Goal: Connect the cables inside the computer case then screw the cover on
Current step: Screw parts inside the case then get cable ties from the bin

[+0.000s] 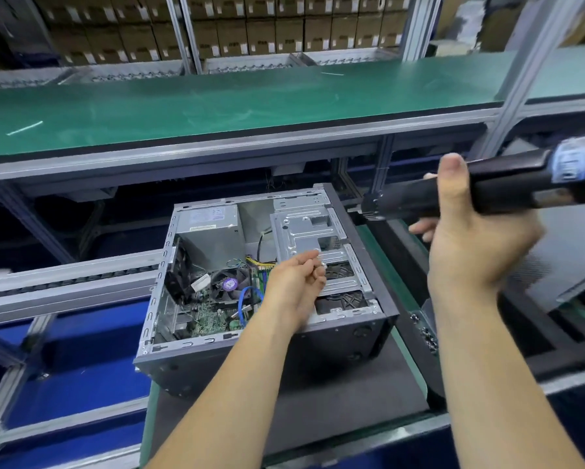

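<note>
An open computer case (pixel 345 336) lies on its side on a dark mat, its cover off. Inside show the power supply (pixel 213 231), a CPU fan (pixel 230 284), a blue cable (pixel 243 301) and the metal drive cage (pixel 304 231). My left hand (pixel 294 289) hovers over the case's middle, fingers curled with small screws pinched at the fingertips. My right hand (pixel 470 238) grips a black electric screwdriver (pixel 507 189), held up to the right of the case, its tip pointing left toward the case's far corner.
A green workbench shelf (pixel 216 106) runs across above the case. Stacked cardboard boxes (pixel 250 32) fill racks behind. A roller conveyor (pixel 64 282) lies left. A dark panel (pixel 555 258), perhaps the cover, rests at the right. Blue bins (pixel 81 363) sit below.
</note>
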### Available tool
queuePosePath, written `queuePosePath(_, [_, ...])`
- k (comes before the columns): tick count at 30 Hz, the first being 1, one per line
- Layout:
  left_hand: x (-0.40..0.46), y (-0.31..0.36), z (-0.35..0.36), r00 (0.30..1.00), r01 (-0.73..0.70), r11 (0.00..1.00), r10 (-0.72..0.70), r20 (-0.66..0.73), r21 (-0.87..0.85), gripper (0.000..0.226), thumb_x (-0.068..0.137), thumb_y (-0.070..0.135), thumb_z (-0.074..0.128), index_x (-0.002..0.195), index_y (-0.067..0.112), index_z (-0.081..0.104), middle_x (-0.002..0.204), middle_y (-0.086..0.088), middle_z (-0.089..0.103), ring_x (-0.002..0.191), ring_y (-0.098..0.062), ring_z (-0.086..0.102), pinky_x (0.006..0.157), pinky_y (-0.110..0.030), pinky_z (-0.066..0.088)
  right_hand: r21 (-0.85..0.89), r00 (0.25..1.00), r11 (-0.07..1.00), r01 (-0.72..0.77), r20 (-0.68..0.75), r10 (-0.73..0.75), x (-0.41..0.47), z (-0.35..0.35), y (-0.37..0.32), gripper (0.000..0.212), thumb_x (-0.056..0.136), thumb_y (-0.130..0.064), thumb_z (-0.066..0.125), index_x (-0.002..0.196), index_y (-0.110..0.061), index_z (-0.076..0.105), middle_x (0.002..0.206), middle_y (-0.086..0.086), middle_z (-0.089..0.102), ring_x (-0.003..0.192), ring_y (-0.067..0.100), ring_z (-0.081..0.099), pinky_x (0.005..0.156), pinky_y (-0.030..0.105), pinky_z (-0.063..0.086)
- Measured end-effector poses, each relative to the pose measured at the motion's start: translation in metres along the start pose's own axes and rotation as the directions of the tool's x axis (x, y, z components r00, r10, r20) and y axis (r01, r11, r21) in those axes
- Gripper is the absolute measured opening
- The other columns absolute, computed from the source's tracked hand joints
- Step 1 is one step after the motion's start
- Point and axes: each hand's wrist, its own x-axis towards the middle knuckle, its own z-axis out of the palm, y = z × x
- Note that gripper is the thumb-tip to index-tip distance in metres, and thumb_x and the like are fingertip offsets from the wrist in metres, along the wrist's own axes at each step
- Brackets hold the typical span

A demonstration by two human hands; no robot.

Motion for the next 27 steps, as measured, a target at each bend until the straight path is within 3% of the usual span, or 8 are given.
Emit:
queuePosePath(2, [0.000, 0.005, -0.003, 0.999, 0.039, 0.992, -0.039, 0.001, -0.119, 0.011, 0.100, -0.002, 0.049, 0.099, -0.004, 0.061, 0.072, -0.010, 0.066, 0.055, -0.012, 0.058, 0.051, -0.019, 0.051, 0.026, 0.991, 0.996, -0.083, 0.105, 0.080, -0.005, 0.007, -0.001, 0.045, 0.072, -0.068, 0.077, 0.073, -0.024, 0.069, 0.071, 0.000, 0.075, 0.043, 0.022, 0.066, 0.038, 0.023, 0.046])
queuePosePath(8, [0.002, 0.013, -0.010, 0.996, 0.084, 0.976, -0.084, 0.008, -0.201, 0.016, 0.092, 0.019, 0.066, 0.085, 0.005, 0.061, 0.065, -0.004, 0.061, 0.048, -0.007, 0.052, 0.043, -0.016, 0.044, 0.018, 0.990, 0.996, -0.093, 0.110, 0.090, -0.012, 0.022, 0.020, 0.036, 0.071, -0.071, 0.075, 0.070, -0.035, 0.073, 0.070, 0.000, 0.075, 0.039, 0.023, 0.063, 0.038, 0.022, 0.044])
queuePosePath(13, [0.000, 0.017, -0.012, 0.995, 0.096, 0.962, -0.082, 0.064, -0.256, 0.010, 0.092, 0.003, 0.062, 0.100, -0.002, 0.064, 0.073, -0.009, 0.067, 0.056, -0.012, 0.062, 0.052, -0.020, 0.054, 0.042, 0.984, 0.990, -0.133, 0.123, 0.127, -0.009, 0.027, 0.029, 0.036, 0.069, -0.070, 0.076, 0.069, -0.033, 0.074, 0.072, 0.001, 0.075, 0.040, 0.024, 0.063, 0.038, 0.020, 0.044])
queuePosePath(20, [0.002, 0.023, -0.011, 0.993, 0.069, 0.963, -0.042, 0.108, -0.259, 0.030, 0.072, -0.004, 0.066, 0.102, -0.003, 0.065, 0.084, -0.013, 0.072, 0.067, -0.017, 0.069, 0.061, -0.026, 0.058, 0.064, 0.982, 0.982, -0.177, 0.075, 0.172, -0.004, 0.030, 0.033, 0.032, 0.072, -0.061, 0.079, 0.067, -0.030, 0.072, 0.071, 0.003, 0.075, 0.038, 0.025, 0.062, 0.037, 0.020, 0.043])
queuePosePath(27, [0.007, 0.024, -0.006, 0.996, 0.081, 0.963, -0.084, 0.001, -0.256, 0.007, 0.088, -0.002, 0.063, 0.094, -0.002, 0.066, 0.079, -0.013, 0.069, 0.066, -0.017, 0.065, 0.058, -0.025, 0.056, 0.097, 0.979, 0.975, -0.198, 0.071, 0.191, -0.001, 0.029, 0.034, 0.043, 0.066, -0.073, 0.076, 0.067, -0.030, 0.072, 0.071, 0.003, 0.074, 0.038, 0.025, 0.062, 0.037, 0.021, 0.043])
